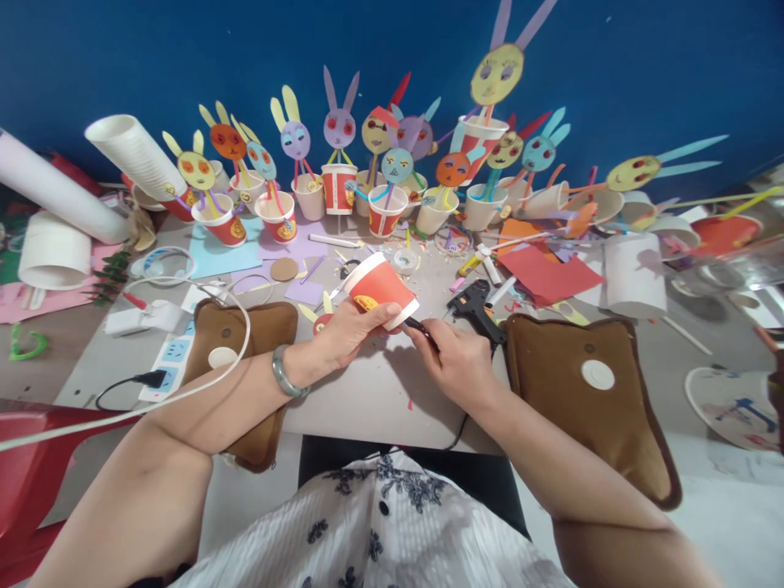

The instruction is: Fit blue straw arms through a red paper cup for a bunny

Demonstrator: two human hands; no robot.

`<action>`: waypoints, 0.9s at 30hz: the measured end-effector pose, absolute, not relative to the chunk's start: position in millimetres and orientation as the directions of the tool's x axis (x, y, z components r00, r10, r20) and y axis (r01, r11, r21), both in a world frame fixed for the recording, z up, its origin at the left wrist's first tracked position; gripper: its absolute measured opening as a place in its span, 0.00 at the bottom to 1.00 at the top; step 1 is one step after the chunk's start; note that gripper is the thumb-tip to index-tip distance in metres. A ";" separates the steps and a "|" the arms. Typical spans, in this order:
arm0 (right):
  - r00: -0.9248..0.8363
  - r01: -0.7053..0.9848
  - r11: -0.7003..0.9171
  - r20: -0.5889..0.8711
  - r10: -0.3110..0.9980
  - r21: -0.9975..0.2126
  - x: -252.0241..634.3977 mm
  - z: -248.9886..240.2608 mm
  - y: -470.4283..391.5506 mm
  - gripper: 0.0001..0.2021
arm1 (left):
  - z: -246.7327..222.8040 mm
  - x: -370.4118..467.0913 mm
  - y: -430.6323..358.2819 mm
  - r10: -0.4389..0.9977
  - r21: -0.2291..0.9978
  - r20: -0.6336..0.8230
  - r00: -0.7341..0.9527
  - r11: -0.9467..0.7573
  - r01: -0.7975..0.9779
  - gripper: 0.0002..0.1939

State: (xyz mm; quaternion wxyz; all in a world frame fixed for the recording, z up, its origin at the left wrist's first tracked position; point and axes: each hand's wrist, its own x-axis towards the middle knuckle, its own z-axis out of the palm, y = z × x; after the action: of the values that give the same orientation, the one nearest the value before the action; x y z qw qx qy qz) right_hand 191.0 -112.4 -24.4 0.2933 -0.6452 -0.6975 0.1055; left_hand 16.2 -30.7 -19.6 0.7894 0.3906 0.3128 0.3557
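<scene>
My left hand (pixel 346 333) grips a red and white paper cup (pixel 380 290), tilted on its side over the grey table (pixel 367 392). My right hand (pixel 456 359) is closed around a thin dark tool (pixel 420 328) whose tip touches the cup's rim. A jade bangle (pixel 287 373) sits on my left wrist. A black glue gun (pixel 474 306) lies just behind my right hand.
Several paper-cup rabbit figures (pixel 338 175) line the back before a blue wall. Two brown pads (pixel 597 400) flank the work spot, the other brown pad (pixel 236 335) under my left arm. Stacked white cups (pixel 131 155), red paper (pixel 542 273), a power strip (pixel 171 355) and paper scraps lie around.
</scene>
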 end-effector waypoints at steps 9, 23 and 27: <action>-0.075 0.136 -0.247 -0.259 0.963 -0.959 189.6 -16.6 -104.0 0.28 | -18.9 15.7 -28.9 0.798 0.823 -0.249 0.548 0.472 -0.314 0.26; -0.120 -0.037 -0.244 -0.238 0.964 -0.969 187.7 -19.1 -109.5 0.30 | -20.4 16.6 -27.2 0.780 0.715 -0.278 0.560 0.558 -0.422 0.28; -0.112 -0.035 -0.233 -0.228 0.967 -0.972 187.5 -19.5 -109.6 0.30 | -20.0 16.8 -28.6 0.770 0.708 -0.278 0.574 0.568 -0.419 0.27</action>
State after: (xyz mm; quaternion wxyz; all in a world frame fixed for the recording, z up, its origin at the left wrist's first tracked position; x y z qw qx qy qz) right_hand 187.5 -109.6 -19.5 0.4226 -0.5151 -0.4525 0.5926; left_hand 16.8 -28.6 -20.0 0.8354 0.2987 0.2935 0.3559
